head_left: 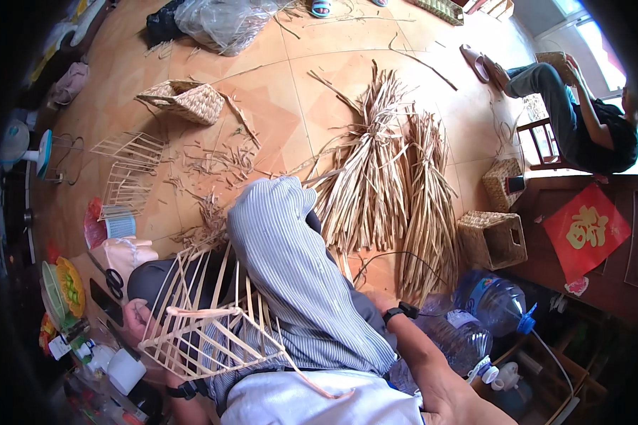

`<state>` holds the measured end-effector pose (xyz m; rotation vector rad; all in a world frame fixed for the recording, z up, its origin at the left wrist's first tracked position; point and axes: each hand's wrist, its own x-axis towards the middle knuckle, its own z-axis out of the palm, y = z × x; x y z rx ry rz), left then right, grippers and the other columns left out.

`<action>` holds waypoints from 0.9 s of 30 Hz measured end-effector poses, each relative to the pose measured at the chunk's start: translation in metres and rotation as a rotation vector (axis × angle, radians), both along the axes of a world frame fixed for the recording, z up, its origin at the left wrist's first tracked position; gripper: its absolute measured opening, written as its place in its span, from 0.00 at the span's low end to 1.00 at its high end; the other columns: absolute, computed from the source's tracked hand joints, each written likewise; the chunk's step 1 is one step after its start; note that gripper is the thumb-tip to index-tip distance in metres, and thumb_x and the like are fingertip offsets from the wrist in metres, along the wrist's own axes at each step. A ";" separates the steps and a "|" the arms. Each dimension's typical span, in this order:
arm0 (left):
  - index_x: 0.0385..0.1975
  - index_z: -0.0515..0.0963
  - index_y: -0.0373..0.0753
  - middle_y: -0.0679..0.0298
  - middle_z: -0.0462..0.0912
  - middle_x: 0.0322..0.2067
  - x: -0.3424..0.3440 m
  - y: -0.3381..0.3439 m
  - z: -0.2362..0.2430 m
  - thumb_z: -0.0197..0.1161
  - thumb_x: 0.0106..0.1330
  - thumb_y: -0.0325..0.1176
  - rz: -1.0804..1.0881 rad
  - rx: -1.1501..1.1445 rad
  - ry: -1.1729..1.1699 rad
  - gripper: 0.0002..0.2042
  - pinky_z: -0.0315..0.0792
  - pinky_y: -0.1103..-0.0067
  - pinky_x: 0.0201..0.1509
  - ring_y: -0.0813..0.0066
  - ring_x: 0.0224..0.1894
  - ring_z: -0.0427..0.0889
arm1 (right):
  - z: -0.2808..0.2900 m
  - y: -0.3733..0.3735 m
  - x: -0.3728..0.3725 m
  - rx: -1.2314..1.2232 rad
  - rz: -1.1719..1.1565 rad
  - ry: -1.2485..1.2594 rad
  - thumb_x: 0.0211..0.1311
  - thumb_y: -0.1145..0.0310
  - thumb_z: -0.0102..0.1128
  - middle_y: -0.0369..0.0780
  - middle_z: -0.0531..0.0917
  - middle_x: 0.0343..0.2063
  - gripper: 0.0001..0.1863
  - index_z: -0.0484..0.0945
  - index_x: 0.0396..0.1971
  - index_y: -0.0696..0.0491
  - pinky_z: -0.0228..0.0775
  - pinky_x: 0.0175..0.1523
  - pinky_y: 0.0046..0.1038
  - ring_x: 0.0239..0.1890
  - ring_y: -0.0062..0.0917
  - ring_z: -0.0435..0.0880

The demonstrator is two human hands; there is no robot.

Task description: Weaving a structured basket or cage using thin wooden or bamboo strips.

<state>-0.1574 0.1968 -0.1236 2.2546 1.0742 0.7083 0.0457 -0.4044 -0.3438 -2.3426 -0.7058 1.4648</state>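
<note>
On my lap lies an open basket frame [223,312] of thin pale sticks, with its slats spread apart. My left hand [139,319] is at its left side, fingers curled in and closed against the frame. A reddish-tan strand [312,384] wraps the frame's top bar, and its loose end hangs over my shirt. My right hand [378,302] reaches down beyond my right thigh, near the dried stalks; its fingers are mostly hidden. A striped cloth [276,248] covers my raised knee.
Two bundles of dried stalks [372,177] lie ahead. A woven basket [184,101], another stick frame [131,166] and scraps are on the tiled floor. Large water bottles [493,304] and a square basket [490,239] stand right. Scissors [113,282] lie left. Another person [595,120] sits far right.
</note>
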 end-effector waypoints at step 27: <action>0.38 0.76 0.34 0.63 0.76 0.27 0.029 -0.079 0.063 0.60 0.74 0.37 -0.123 -0.191 -0.126 0.11 0.70 0.72 0.38 0.72 0.31 0.74 | 0.311 0.162 0.119 1.081 -0.722 0.055 0.80 0.65 0.63 0.32 0.79 0.33 0.09 0.83 0.42 0.56 0.68 0.40 0.19 0.32 0.14 0.74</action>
